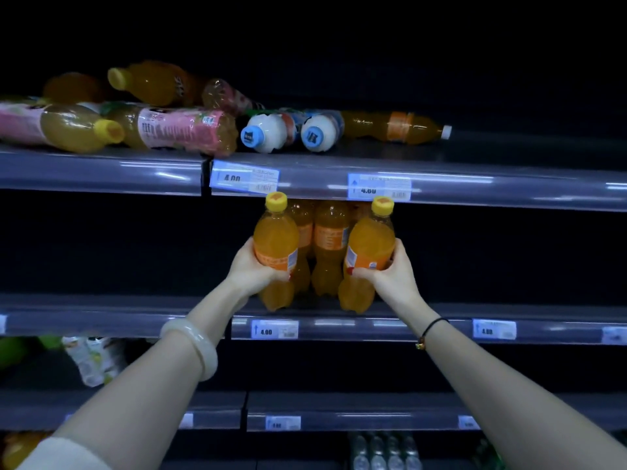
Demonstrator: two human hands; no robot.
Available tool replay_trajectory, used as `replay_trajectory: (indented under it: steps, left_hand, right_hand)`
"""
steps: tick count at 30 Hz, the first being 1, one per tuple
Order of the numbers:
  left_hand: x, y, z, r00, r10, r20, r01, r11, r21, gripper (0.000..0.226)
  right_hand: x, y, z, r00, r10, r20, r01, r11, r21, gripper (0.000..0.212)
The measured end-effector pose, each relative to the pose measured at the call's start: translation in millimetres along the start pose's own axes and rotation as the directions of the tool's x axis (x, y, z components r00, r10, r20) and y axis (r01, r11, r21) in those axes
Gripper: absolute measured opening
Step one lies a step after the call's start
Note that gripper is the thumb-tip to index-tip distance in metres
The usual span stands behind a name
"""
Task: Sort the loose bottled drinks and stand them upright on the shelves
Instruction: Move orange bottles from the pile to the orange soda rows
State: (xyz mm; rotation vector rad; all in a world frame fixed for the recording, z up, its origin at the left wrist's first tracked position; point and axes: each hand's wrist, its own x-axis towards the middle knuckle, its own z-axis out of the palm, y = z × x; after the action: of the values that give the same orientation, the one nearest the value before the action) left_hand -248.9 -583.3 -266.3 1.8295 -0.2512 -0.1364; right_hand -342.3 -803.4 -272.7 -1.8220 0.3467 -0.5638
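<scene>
My left hand (252, 268) grips an orange drink bottle (275, 237) with a yellow cap, upright at the front of the middle shelf (424, 322). My right hand (390, 278) grips a second orange bottle (369, 245), tilted slightly right. Between and behind them stand more orange bottles (327, 239). On the top shelf (475, 184) loose bottles lie on their sides: pink-labelled yellow drinks (179, 130), two white bottles with blue caps (268, 132) and an orange bottle with a white cap (397, 127).
Price tags (379, 187) hang on the shelf edges. A lower shelf holds green-and-white bottles (91, 359) at the left. Clear bottles (385, 451) stand at the bottom, and an orange bottle (17, 447) shows at the bottom left. The shelves to the right are dark.
</scene>
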Motion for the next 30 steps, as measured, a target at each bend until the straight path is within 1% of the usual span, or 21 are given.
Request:
replay_trajectory:
  steps: [5,9,12,14,17,22,26,28,30]
  left_hand:
    - [5.9,-13.8,-8.0,0.979,-0.125,-0.163,0.096,0.98,-0.174,0.077]
    - [7.3,-22.5,-6.7,0.939,-0.208,-0.275,0.144,0.961,-0.238,0.085]
    - [12.9,-21.5,-6.4,0.941,-0.222,-0.256,0.156,0.954,-0.254,0.085]
    - [17.0,-17.9,-4.7,0.947,-0.211,-0.241,0.156,0.961,-0.23,0.086]
    - [24.2,-12.2,-0.7,0.957,-0.187,-0.22,0.153,0.975,-0.164,0.086]
    - [33.6,-7.6,2.9,0.975,-0.105,-0.196,0.098,0.994,-0.046,0.083]
    - [36.0,-9.9,-1.5,0.99,-0.042,-0.134,0.043,0.999,0.002,0.083]
    - [39.7,-12.8,-7.3,0.992,-0.035,-0.118,0.035,0.999,-0.005,0.082]
    - [43.1,-15.7,-11.6,0.991,-0.028,-0.132,0.027,1.0,-0.007,0.082]
  right_hand:
    - [-1.6,7.6,-12.8,0.984,0.118,-0.135,-0.099,0.986,0.138,0.083]
    - [-0.7,10.4,-14.9,0.972,0.168,-0.164,-0.144,0.978,0.148,0.086]
    - [0.8,11.1,-12.8,0.967,0.185,-0.176,-0.159,0.975,0.153,0.085]
    - [2.3,13.0,-10.5,0.952,0.231,-0.201,-0.191,0.961,0.199,0.084]
    - [9.8,17.0,-9.4,0.926,0.301,-0.229,-0.234,0.932,0.277,0.083]
    - [36.0,18.4,-8.6,0.921,0.339,-0.194,-0.285,0.923,0.258,0.08]
    - [51.0,14.0,-6.7,0.948,0.288,-0.134,-0.264,0.949,0.17,0.074]
    - [58.1,10.9,-3.3,0.969,0.222,-0.109,-0.213,0.973,0.083,0.075]
    - [61.0,10.3,-1.6,0.986,0.144,-0.078,-0.145,0.989,-0.003,0.075]
